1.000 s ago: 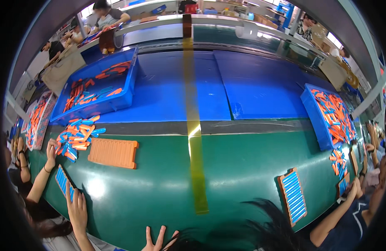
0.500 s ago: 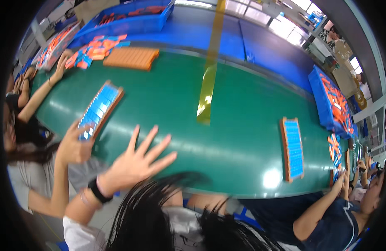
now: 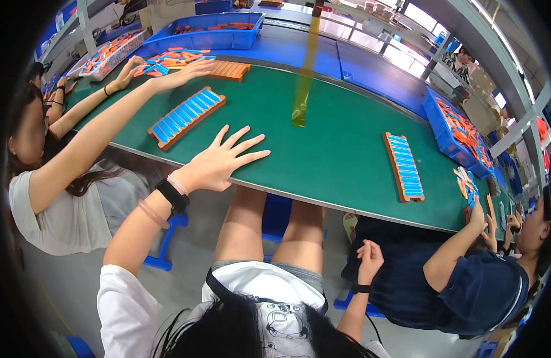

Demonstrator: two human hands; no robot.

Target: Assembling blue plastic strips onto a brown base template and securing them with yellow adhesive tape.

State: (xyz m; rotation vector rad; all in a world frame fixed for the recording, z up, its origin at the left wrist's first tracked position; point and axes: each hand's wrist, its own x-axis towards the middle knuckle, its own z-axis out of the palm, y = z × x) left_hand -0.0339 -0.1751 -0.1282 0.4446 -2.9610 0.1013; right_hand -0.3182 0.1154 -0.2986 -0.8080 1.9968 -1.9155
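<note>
My left hand (image 3: 224, 160) is held palm down at the near edge of the green table (image 3: 323, 161), fingers spread, with nothing in it. Whether it touches the surface I cannot tell. Nearest to it, on its left, lies an orange-brown ribbed tray (image 3: 187, 116) filled with a row of blue strips. Below the table edge, to the right of my lap, my right hand (image 3: 369, 259) hangs with its fingers curled in and no object showing. A second tray of blue strips (image 3: 405, 167) rests farther right on the table.
A person at left stretches a hand (image 3: 189, 73) over an orange ribbed tray (image 3: 230, 70), beside a loose pile of orange and blue strips (image 3: 171, 59). Blue bins (image 3: 204, 39) stand far left and right. Yellow tape (image 3: 302, 89) hangs over the table. Another person works at right.
My view has shifted, and my right hand has come into sight. The left neighbour's hand has left the blue-strip tray and reached out to the far orange tray. My left hand stays spread.
</note>
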